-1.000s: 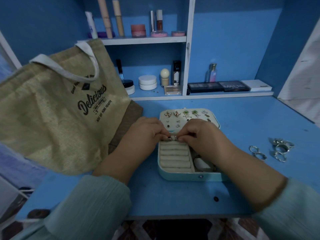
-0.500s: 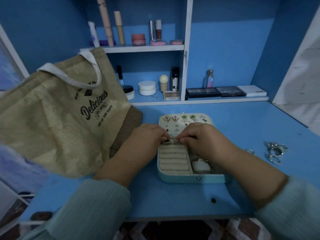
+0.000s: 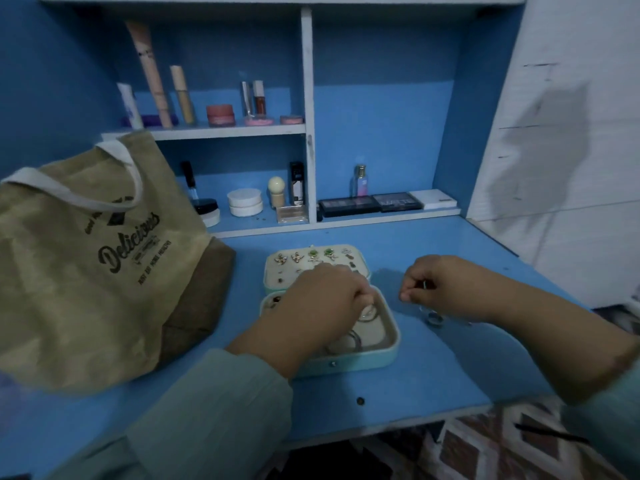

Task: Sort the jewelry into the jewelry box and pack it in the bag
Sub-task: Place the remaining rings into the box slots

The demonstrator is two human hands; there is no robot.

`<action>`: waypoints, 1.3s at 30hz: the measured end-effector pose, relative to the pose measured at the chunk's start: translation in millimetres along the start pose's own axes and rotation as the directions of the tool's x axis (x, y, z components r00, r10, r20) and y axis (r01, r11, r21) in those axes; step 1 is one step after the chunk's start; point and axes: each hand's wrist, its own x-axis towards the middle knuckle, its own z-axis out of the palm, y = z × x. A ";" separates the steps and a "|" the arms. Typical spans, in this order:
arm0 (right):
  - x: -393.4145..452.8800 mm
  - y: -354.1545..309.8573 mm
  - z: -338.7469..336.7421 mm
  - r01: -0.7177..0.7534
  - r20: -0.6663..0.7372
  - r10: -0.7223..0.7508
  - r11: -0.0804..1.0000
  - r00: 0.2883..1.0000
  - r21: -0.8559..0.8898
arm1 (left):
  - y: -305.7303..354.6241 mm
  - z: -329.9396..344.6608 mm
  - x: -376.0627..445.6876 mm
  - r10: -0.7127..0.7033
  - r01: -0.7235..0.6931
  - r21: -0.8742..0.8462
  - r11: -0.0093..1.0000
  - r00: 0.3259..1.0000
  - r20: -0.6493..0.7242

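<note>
The mint jewelry box (image 3: 349, 362) lies open on the blue desk (image 3: 433, 375). Its lid (image 3: 277, 282) is folded back and carries several earrings (image 3: 313, 255). My left hand (image 3: 322, 306) hovers over the box, covering the ring rolls, and pinches a silver ring (image 3: 369, 311) above the right compartment. Bangles (image 3: 346, 341) lie in that compartment. Right of the box, my right hand (image 3: 446, 289) has curled fingers with a small glint of a ring (image 3: 424, 285) between them. Loose rings (image 3: 433, 319) lie just under it. The jute bag (image 3: 86, 271) stands at the left.
Cosmetics fill the shelves behind: tubes and jars (image 3: 221, 114) on the upper one, palettes (image 3: 367, 202) and a small bottle (image 3: 360, 180) on the lower. A white wall (image 3: 561, 168) bounds the desk on the right. The desk's front edge runs near a patterned floor (image 3: 502, 441).
My right hand left the ring rolls and moved right, over the loose rings. My left hand shifted right across the box. The view tilted upward.
</note>
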 end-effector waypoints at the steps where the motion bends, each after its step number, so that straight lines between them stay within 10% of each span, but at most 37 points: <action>1: -4.7 8.9 -4.8 -0.037 0.017 0.037 0.999 0.999 -0.014 | 6.8 3.0 5.2 0.020 -0.020 -0.009 1.000 1.000 0.001; 15: -34.9 98.2 -14.6 -0.312 -0.083 0.309 0.950 0.947 -0.020 | 76.4 18.5 91.6 0.060 -0.080 0.064 0.995 0.959 0.277; 39: -24.5 130.5 36.7 -0.064 -0.430 0.146 0.978 0.891 0.198 | 87.6 41.7 140.7 0.016 -0.001 -0.045 0.999 0.945 0.326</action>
